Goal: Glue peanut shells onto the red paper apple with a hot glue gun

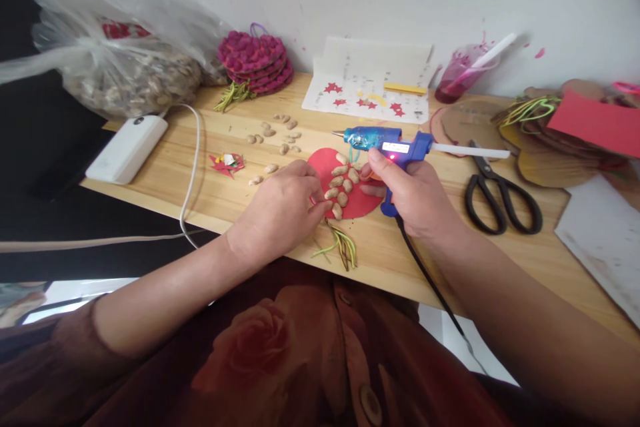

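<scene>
A red paper disc (361, 205) lies on the table with several peanuts (337, 181) grouped on it. My left hand (287, 207) is closed over the disc's left edge, its thumb and fingertips together against a peanut (331, 193) there; the curled fingers hide part of the grip. Wrapped round the handle of a blue glue gun (373, 138) is my right hand (417, 190), just right of the disc. The gun's nozzle points left above the disc, a red light glows on its body, and a white glue stick (470, 150) protrudes from its rear.
Loose peanuts (269, 132) lie behind my left hand. A white power bank (127, 149) with a cable and a bag of peanuts (135, 77) stand left. Black scissors (500, 197) lie right. Green-yellow strings (343, 247) are at the front edge; a cup of red liquid (457, 77) leans at the back.
</scene>
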`<state>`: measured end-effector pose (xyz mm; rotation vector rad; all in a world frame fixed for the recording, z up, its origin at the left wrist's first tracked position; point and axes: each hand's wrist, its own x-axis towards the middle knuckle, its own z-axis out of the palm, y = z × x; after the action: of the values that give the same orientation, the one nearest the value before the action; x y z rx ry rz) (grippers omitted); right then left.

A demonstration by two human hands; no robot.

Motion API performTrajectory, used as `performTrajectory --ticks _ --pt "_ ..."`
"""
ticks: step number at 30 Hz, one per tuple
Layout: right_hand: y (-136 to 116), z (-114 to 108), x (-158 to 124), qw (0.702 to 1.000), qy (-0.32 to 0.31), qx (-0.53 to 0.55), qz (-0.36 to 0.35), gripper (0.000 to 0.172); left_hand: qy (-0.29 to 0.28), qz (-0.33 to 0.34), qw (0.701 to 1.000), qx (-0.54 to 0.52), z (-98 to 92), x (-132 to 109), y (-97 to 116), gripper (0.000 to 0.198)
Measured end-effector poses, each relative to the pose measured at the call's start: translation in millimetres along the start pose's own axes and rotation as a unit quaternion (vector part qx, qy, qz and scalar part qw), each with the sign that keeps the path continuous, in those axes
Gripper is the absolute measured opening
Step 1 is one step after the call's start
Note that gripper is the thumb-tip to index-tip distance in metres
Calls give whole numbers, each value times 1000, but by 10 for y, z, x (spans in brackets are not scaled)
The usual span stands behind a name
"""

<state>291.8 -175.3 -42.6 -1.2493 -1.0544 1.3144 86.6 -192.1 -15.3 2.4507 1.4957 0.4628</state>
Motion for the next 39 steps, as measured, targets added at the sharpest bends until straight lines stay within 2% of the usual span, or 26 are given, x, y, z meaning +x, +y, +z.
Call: performTrajectory --ticks 10,20,29,33,39 --pt "-11 10 -17 1000 0 9 -5 34 -33 -19 999 3 -66 52 30 16" --pt "-8 3 -9 1000 -9 8 -6 33 -35 -16 999 11 -52 89 -30 20" --pt "-7 6 -9 1000 -7 6 -5 33 -40 -30 999 12 -57 92 1 19" --pt "-3 2 -6 1000 -6 0 -9 34 -31 -13 999 7 -76 92 -11 22" --pt "-5 5 -2 1000 -6 1 -8 35 -42 -21 998 -34 -169 123 -49 13"
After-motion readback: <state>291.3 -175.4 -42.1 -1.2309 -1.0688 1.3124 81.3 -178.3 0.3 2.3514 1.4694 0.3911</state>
